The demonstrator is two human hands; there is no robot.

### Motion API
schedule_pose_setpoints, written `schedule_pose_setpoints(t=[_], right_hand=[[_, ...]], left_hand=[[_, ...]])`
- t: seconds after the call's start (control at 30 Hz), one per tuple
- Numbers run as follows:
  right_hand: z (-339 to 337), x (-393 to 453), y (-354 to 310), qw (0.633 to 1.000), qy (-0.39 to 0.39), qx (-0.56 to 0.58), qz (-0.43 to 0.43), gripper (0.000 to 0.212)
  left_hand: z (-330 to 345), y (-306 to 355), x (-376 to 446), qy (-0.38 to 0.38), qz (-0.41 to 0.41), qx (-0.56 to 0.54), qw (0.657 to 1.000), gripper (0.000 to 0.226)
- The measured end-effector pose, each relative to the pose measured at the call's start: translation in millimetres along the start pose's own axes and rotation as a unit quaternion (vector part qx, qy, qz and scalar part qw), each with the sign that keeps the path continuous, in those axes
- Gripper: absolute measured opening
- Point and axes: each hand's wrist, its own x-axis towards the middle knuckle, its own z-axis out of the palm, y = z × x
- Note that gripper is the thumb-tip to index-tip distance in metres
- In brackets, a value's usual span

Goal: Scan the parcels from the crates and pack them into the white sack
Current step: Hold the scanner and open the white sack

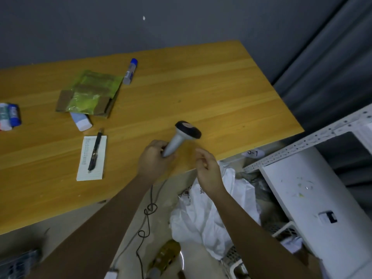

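One scanner (182, 137) is gripped by the left hand (154, 156) over the surface (221, 93). The right hand (208, 174), loosely curled, holds nothing above the white sack (203, 216). One green parcel (90, 92) lies unpacked; packing is judged incomplete.

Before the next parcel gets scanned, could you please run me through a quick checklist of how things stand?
1. Scanner in hand: ok, left hand grips its handle, head over the wooden table.
2. Right hand free: ok, it seems to hold nothing.
3. Parcel ready: not ok, neither hand has one; a green packet lies on the table.
4. White sack within reach: ok, below the table edge.
5. Sack mouth open: cannot tell.
6. Scanner cable free: cannot tell, it loops on the floor.
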Motion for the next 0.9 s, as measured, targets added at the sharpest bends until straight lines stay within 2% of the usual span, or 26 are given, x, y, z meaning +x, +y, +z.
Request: schedule_pose_setpoints(t=[0.1,0.2,0.27,0.33,0.47,0.6,0.77,0.9], right_hand=[[-24.6,-31.6,-2.8,0.986,0.01,0.149,0.07,0.025],[-67.7,-66.6,0.9,0.946,0.035,0.293,0.135,0.024],[-97.5,-92.6,11.0,0.925,0.052,0.346,0.151,0.026],[-123.2,-119.3,25.1,0.911,0.093,0.369,0.157,0.028],[-169.5,-177.8,63.8,0.865,0.225,0.414,0.17,0.023],[-206.8,-247.5,121.2,0.851,0.263,0.41,0.197,0.028],[-234.0,-330.6,192.7,0.835,0.316,0.377,0.247,0.023],[-238.8,-377.4,251.3,0.795,0.386,0.387,0.265,0.017]], left_hand=[[18.7,41.0,-28.7,-0.035,0.071,-0.03,0.996,0.023],[46.7,81.0,-60.6,-0.089,0.126,-0.036,0.987,0.021],[68.9,104.1,-80.8,-0.128,0.153,-0.031,0.979,0.025],[92.6,125.9,-104.3,-0.165,0.182,-0.029,0.969,0.029],[143.4,160.3,-164.1,-0.258,0.225,-0.046,0.938,0.037],[195.7,170.5,-221.4,-0.387,0.231,-0.019,0.893,0.039],[253.0,172.0,-277.5,-0.348,0.173,0.012,0.922,0.021],[302.9,161.8,-309.7,-0.375,0.191,0.065,0.905,0.022]])
